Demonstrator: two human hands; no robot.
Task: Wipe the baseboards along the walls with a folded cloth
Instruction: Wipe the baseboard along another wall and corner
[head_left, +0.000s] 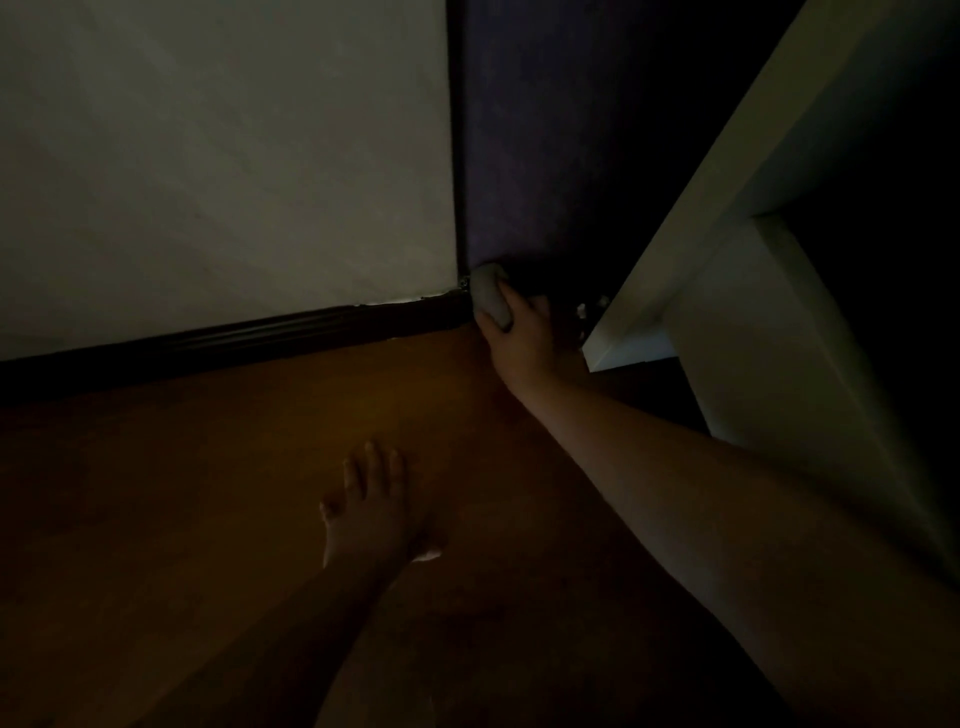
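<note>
Gripping a grey folded cloth (491, 300), the right hand (519, 338) presses it into the room corner where the dark baseboard (234, 338) ends. Flat on the wooden floor (208, 467), the left hand (374, 509) rests with fingers spread.

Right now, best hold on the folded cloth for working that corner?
As the right hand does: grip the folded cloth's lower end from the floor side, leaving the top end free against the corner of the dark baseboard. The left hand rests flat on the floor.
</note>
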